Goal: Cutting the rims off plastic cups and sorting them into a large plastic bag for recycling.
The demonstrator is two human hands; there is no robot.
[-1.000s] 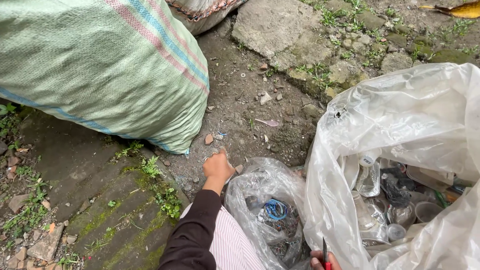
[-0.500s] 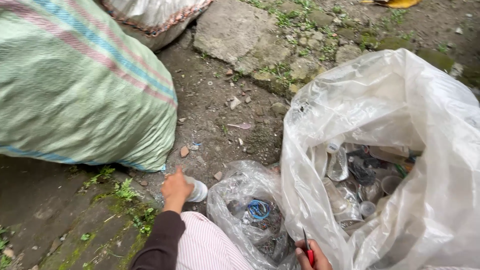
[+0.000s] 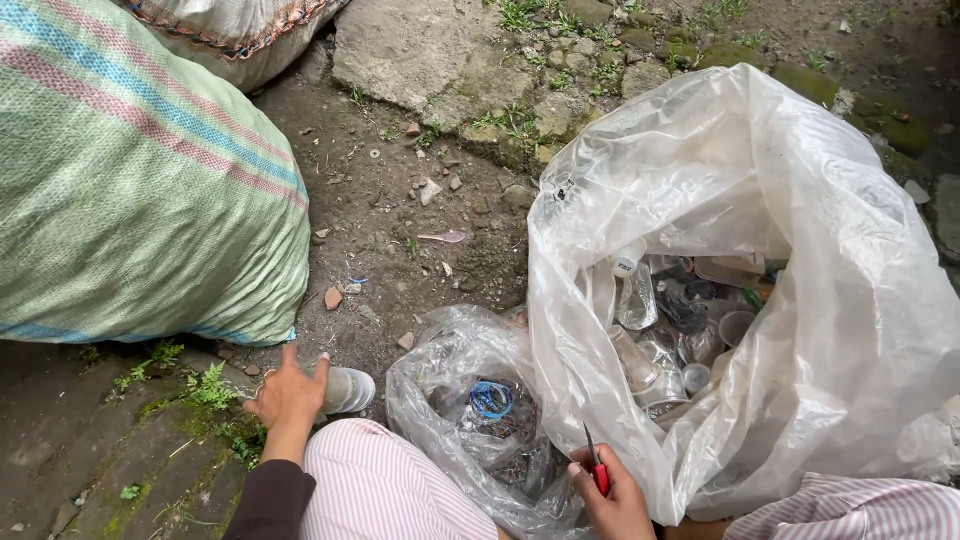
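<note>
While the left hand (image 3: 290, 392) closes its fingers around a clear plastic bottle (image 3: 350, 390) lying on the dirt, the right hand (image 3: 612, 497) grips a red-handled cutter (image 3: 596, 466). Many bottles already fill the big clear bag (image 3: 800, 200) (trimmings in the small bag (image 3: 450, 350), it seems); this one looks unprocessed.

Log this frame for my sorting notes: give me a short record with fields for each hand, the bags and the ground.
left hand: grips a clear plastic bottle lying on the ground
right hand: holds a red-handled cutter, blade up
large clear plastic bag: open, holds clear bottles and cups
small clear plastic bag: between the knees, blue ring inside
green woven sack: full, lying at left
ground: dirt, stones, moss
</note>
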